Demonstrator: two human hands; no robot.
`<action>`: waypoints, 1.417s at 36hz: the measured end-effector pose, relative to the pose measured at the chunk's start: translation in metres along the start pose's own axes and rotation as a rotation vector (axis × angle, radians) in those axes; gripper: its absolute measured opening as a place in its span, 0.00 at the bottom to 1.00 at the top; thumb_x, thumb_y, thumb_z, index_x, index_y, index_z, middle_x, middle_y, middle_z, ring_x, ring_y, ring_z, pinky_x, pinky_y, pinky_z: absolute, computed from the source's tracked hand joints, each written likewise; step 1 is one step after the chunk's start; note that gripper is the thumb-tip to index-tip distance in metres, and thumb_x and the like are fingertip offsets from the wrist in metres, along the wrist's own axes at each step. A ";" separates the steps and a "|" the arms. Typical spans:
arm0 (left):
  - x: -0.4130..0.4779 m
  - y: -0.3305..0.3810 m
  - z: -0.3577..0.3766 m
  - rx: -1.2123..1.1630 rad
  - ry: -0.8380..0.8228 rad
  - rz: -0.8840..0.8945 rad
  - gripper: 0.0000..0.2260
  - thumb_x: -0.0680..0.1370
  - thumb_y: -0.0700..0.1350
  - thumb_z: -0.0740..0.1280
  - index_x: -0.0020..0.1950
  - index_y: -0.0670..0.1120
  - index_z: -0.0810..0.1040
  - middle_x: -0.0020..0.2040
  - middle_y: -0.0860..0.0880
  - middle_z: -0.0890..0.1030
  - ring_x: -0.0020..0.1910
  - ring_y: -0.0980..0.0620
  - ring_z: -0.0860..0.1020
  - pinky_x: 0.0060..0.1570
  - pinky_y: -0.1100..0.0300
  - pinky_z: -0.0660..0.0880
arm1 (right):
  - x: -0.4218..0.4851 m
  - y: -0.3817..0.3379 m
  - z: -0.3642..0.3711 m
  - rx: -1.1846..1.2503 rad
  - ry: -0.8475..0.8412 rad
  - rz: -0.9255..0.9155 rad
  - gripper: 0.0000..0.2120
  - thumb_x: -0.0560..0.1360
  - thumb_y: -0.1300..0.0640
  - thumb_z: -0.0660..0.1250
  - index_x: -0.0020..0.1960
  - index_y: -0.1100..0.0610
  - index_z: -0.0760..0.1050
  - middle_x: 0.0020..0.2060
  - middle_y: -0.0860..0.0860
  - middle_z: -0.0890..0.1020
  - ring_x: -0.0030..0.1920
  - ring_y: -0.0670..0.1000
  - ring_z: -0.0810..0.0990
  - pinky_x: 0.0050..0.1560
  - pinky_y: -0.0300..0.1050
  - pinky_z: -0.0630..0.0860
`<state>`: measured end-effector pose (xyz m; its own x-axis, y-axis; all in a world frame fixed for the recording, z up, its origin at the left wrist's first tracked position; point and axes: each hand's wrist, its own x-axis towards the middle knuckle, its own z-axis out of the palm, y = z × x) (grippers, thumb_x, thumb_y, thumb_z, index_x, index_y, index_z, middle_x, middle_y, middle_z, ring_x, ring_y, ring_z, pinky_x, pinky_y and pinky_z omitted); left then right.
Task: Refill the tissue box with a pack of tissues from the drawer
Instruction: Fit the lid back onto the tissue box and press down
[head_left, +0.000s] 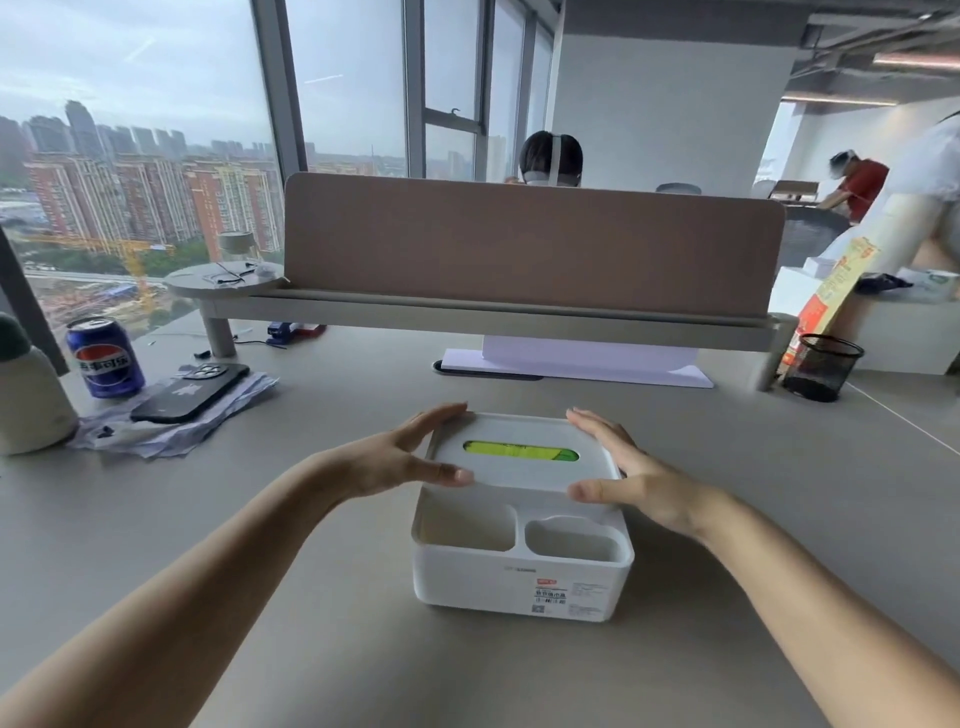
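A white plastic tissue box (519, 582) stands on the grey desk in front of me, with two empty front compartments. Its grey lid (519, 470) lies over the rear part, and a green tissue pack (519, 451) shows through the lid's oval slot. My left hand (410, 457) grips the lid's left edge, thumb at the front corner and fingers along the side. My right hand (618, 467) holds the lid's right edge the same way. The drawer is out of view.
A blue cola can (104, 358) and a black phone (192, 392) on papers lie at the left. A brown divider panel (530, 244) on a shelf crosses the back. A black mesh cup (823, 366) stands at the right. People are behind the divider and at the right.
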<state>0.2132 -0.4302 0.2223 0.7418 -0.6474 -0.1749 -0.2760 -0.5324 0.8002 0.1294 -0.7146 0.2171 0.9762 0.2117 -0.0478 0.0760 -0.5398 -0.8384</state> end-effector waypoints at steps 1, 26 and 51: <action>-0.002 0.001 0.001 -0.009 0.006 -0.002 0.46 0.62 0.61 0.73 0.76 0.63 0.54 0.76 0.59 0.58 0.74 0.54 0.58 0.68 0.61 0.58 | 0.000 -0.002 -0.002 -0.025 -0.016 0.016 0.55 0.58 0.36 0.73 0.79 0.45 0.51 0.77 0.35 0.49 0.75 0.36 0.48 0.71 0.37 0.52; -0.058 -0.021 0.047 0.211 0.314 0.327 0.36 0.73 0.66 0.60 0.78 0.57 0.54 0.77 0.67 0.52 0.76 0.69 0.48 0.75 0.68 0.49 | -0.061 0.000 0.050 -0.495 0.278 -0.126 0.42 0.69 0.25 0.48 0.78 0.42 0.51 0.77 0.34 0.52 0.77 0.35 0.39 0.76 0.39 0.45; -0.060 -0.016 0.061 0.273 0.407 0.305 0.35 0.74 0.66 0.59 0.78 0.57 0.54 0.75 0.70 0.51 0.76 0.70 0.47 0.69 0.77 0.46 | -0.060 -0.007 0.043 -0.545 0.163 -0.092 0.38 0.77 0.40 0.59 0.79 0.44 0.39 0.76 0.33 0.39 0.76 0.37 0.32 0.73 0.34 0.36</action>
<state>0.1354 -0.4159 0.1849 0.7643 -0.5605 0.3190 -0.6223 -0.5109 0.5931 0.0616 -0.6884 0.2027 0.9761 0.1723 0.1328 0.2134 -0.8764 -0.4318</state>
